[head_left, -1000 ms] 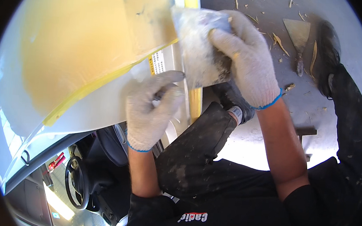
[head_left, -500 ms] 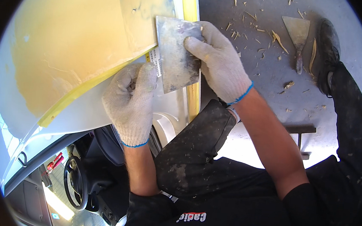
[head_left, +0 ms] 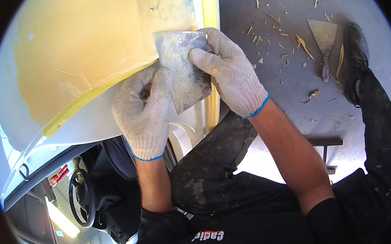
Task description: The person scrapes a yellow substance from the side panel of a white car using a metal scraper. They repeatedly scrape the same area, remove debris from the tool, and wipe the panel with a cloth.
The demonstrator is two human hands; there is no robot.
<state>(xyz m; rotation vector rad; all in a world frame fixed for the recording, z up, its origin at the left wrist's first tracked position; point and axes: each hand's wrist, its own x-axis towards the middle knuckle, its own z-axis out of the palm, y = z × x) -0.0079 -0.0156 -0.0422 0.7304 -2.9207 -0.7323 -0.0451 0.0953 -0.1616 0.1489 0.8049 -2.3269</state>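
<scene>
Garage, yellow-coated panel (head_left: 87,35): R hand (head_left: 229,74) clamped on metal plate (head_left: 183,70) nr. yellow tape (head_left: 93,92); L hand (head_left: 143,111) alongside, can't tell its grip. Prob. positioning step; next move calls for steady angle. Triangular scraper (head_left: 323,39) on floor (head_left: 297,114) beyond.

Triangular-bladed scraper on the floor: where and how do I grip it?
Grip the scraper by its handle, probably coming from the handle end or the person's left: the narrow handle points back toward the person, the wide blade away, while a tan strip and a black shoe lie to its right.
</scene>
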